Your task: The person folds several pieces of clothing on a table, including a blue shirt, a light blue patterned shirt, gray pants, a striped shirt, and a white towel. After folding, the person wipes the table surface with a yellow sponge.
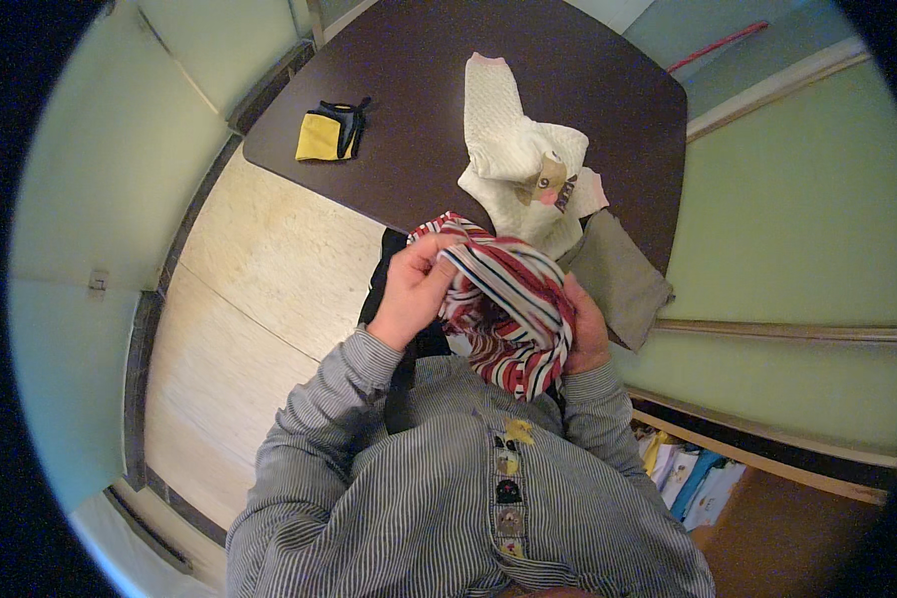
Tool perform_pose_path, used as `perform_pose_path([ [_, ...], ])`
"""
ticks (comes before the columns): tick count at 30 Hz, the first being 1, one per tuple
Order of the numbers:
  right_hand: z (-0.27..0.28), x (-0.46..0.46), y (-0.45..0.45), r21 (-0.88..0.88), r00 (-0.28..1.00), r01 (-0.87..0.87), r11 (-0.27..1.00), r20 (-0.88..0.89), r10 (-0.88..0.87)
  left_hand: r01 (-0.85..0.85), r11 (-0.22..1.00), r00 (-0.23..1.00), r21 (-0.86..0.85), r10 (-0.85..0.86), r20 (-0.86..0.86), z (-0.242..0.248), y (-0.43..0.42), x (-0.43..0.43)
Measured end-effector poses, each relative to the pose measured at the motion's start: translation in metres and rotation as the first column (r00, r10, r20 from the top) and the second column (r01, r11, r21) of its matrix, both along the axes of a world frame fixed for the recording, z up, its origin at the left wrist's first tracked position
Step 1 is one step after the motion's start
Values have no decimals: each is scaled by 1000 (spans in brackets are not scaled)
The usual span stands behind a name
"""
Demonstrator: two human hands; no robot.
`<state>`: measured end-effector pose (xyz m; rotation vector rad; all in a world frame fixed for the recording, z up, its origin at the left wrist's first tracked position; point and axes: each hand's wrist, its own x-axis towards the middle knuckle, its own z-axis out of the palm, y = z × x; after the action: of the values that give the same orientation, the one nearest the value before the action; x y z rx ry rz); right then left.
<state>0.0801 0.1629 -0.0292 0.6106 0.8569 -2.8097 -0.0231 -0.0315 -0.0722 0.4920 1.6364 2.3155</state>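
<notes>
Between my hands is a bunched red, white and black striped knit garment (516, 299), raised at the near edge of a dark brown table (411, 82). My left hand (416, 288) pinches a striped edge between thumb and fingers. At the garment's other side, my right hand (587, 325) grips the fabric, its fingers partly hidden behind it. Just beyond lies a cream quilted child's top (501, 142) with pink cuffs and an animal-face design. A grey-brown folded cloth (617, 276) hangs over the table's edge beside my right hand.
A small folded yellow and black cloth item (321, 136) lies at the table's left. Black fabric (383, 280) is partly visible beside my left hand. Pale green panels (777, 217) stand to the right, above an open compartment with colourful packets (688, 475). Light floor tiles (232, 321) show at left.
</notes>
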Motion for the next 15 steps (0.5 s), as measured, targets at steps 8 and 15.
perform_pose_path([
  [8,-34,0,14,497,995,35,867,59,-74,172,985,985,1,-172,0,71,-2,-8],
  [15,-42,-1,49,685,957,235,689,-38,-289,167,893,804,418,-369,467,79,-3,-20],
])
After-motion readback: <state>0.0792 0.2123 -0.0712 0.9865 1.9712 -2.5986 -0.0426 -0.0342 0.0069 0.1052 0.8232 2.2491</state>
